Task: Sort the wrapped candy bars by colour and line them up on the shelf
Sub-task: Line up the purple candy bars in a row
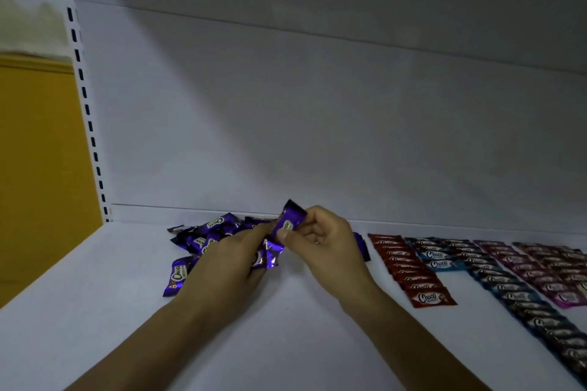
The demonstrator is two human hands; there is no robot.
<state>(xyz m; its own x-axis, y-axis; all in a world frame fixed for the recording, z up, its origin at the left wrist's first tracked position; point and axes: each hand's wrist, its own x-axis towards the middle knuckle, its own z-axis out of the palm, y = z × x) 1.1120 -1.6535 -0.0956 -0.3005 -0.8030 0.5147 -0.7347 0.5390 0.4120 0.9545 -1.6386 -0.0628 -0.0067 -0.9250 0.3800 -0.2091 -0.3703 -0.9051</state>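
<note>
A loose pile of purple wrapped candy bars (208, 233) lies on the white shelf (286, 327) toward the back left. My right hand (320, 243) pinches one purple bar (290, 219) and holds it tilted above the shelf. My left hand (227, 260) is over the right side of the pile, fingers curled round another purple bar (270, 255) whose wrapper end sticks out. One purple bar (175, 276) lies apart at the pile's front left.
To the right, sorted rows run front to back: red bars (409, 267), light blue bars (440, 259), dark blue bars (521, 298) and pink bars (546, 276). The shelf's back wall (317, 136) rises behind. A slotted upright (85, 98) stands at the left.
</note>
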